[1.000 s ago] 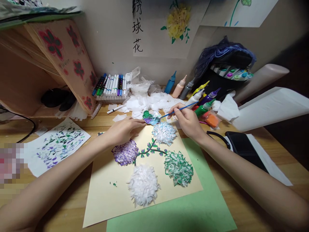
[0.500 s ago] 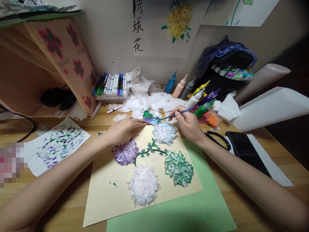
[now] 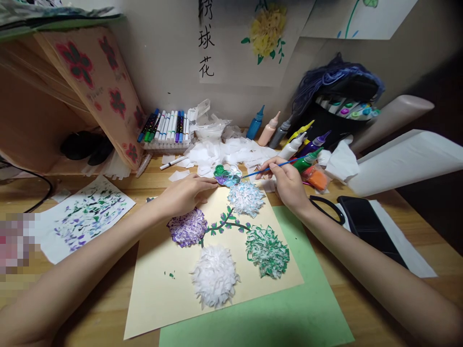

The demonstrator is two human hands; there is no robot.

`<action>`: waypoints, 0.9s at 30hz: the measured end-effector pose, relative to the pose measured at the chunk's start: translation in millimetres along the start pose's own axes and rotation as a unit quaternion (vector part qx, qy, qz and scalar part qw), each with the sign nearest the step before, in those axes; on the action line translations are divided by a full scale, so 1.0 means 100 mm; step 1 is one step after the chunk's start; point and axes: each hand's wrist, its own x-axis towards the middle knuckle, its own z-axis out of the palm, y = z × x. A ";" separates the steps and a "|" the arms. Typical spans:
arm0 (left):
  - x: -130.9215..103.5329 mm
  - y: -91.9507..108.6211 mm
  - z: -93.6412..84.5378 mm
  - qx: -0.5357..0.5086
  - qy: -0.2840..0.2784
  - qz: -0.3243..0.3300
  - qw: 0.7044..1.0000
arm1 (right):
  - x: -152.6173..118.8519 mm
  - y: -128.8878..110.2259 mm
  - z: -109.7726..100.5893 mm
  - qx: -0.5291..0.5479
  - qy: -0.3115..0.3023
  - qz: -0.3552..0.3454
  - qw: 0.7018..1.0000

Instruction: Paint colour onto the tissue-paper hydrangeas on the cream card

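My right hand (image 3: 287, 183) is closed around a thin blue paintbrush (image 3: 277, 165), whose tip points left to the edge of a small paint palette (image 3: 227, 175) with green, purple and blue paint. My left hand (image 3: 191, 193) has its fingers stretched to the palette's left edge. Below lies a cream sheet (image 3: 159, 294) with a painted branch (image 3: 220, 227) and tissue-paper flowers: a blue-white one (image 3: 246, 198), a purple one (image 3: 187, 228), a green one (image 3: 268, 252) and a white one (image 3: 215, 277).
A green sheet (image 3: 311, 308) lies beneath the cream one. White tissue scraps (image 3: 224, 153), markers (image 3: 168, 126) and paint bottles (image 3: 269, 129) line the back. On the left is a paint-daubed paper (image 3: 90, 214); on the right, a black case (image 3: 365, 226) and paper roll (image 3: 408, 161).
My right hand has shifted slightly to the right, and the brush lies at a slightly different angle beside the palette. My left hand stays where it was.
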 end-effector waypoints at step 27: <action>0.03 -0.03 -0.01 0.027 -0.023 -0.026 0.999 | -0.89 -0.06 -0.28 -0.202 0.044 -0.347 0.915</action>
